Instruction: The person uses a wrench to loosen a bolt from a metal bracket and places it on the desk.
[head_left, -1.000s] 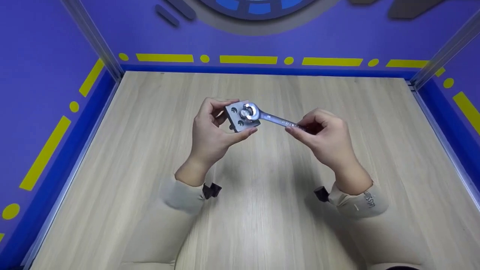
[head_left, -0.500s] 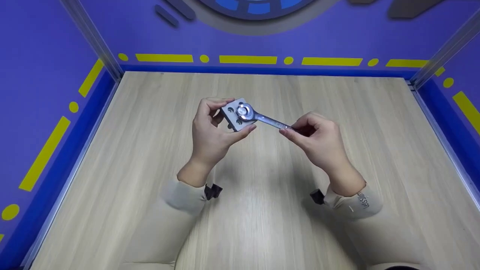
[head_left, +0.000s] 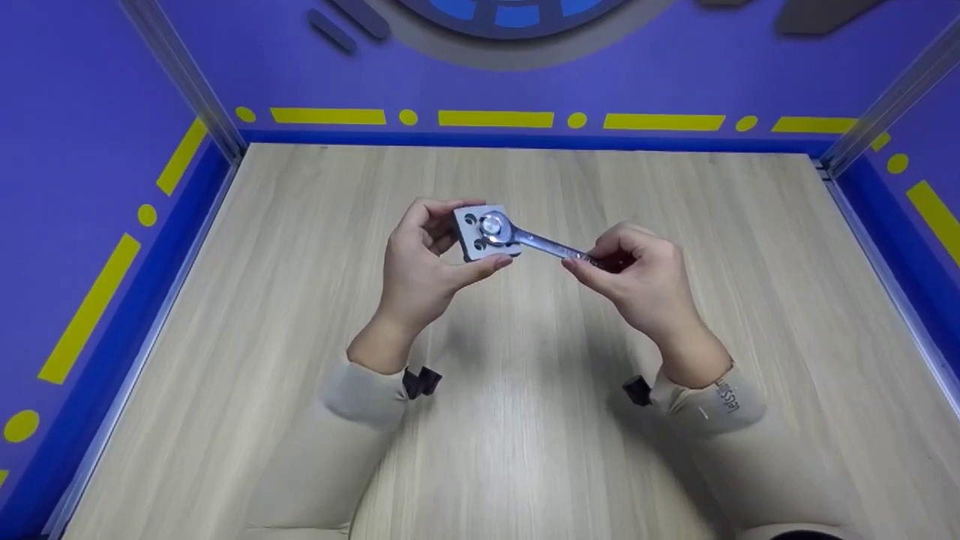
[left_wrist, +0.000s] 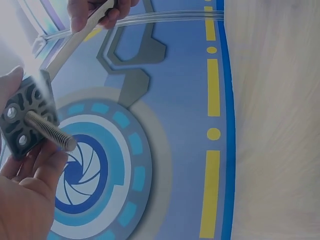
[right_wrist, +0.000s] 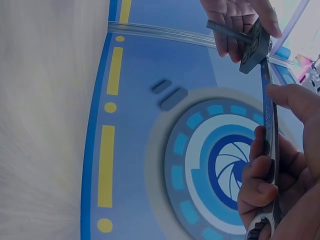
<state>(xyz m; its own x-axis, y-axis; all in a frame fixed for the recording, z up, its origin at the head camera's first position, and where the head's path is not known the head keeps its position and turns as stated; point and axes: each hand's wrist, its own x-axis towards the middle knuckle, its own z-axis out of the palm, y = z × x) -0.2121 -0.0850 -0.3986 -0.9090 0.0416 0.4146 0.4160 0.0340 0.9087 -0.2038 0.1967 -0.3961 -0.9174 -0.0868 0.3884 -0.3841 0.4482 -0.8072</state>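
My left hand (head_left: 424, 262) holds a square metal plate (head_left: 470, 234) with holes by its edges, between thumb and fingers, above the table. A bolt (head_left: 492, 225) passes through the plate; its threaded shank (left_wrist: 50, 131) sticks out of the ribbed dark underside in the left wrist view. A silver wrench (head_left: 544, 244) has its head around the bolt's head. My right hand (head_left: 637, 277) pinches the wrench's handle toward its other end. In the right wrist view, that toothed end (right_wrist: 265, 222) shows beside the curled fingers. The lower fingers of my left hand are partly hidden behind the plate.
A wood-grain table (head_left: 517, 420) lies below both hands. Blue panels (head_left: 337, 82) with yellow markings stand at the back and both sides, with metal posts (head_left: 191, 75) at the corners. Black wrist cameras (head_left: 422, 382) hang from both sleeves.
The wrench's head has shifted onto the bolt's head, and its handle now slopes down more. My right hand has moved slightly left. The plate went left, then back right.
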